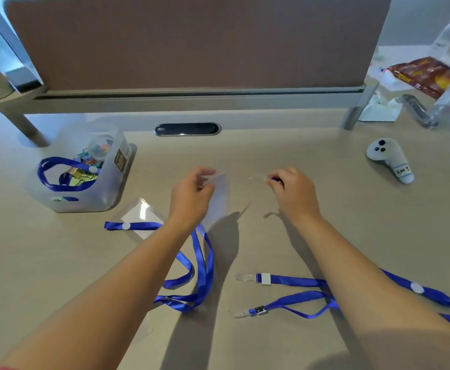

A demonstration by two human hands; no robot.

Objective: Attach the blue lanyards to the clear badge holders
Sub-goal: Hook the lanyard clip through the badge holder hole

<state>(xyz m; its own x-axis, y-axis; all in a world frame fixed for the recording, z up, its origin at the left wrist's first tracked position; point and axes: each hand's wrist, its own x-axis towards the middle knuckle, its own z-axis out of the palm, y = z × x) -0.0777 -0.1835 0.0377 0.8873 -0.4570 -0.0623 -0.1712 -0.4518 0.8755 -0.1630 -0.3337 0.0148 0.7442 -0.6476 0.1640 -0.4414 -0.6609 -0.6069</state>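
My left hand [191, 194] pinches the top of a clear badge holder [219, 198], held above the desk. My right hand [294, 192] grips the clear clip end of a blue lanyard [261, 177], a short gap to the right of the holder. A second clear badge holder [141, 214] lies flat on the desk at the left with a blue lanyard [133, 226] across it. A loose lanyard [202, 271] trails under my left forearm. Two more lanyards with clear clips [285, 280] [279, 307] lie near the front, partly under my right arm.
A translucent plastic bin [111, 193] at the left holds another blue lanyard and small coloured items. A white game controller [389, 158] lies at the right. A brown partition [191, 49] closes the desk's back edge. Plastic wrappers and a bottle sit at the far right.
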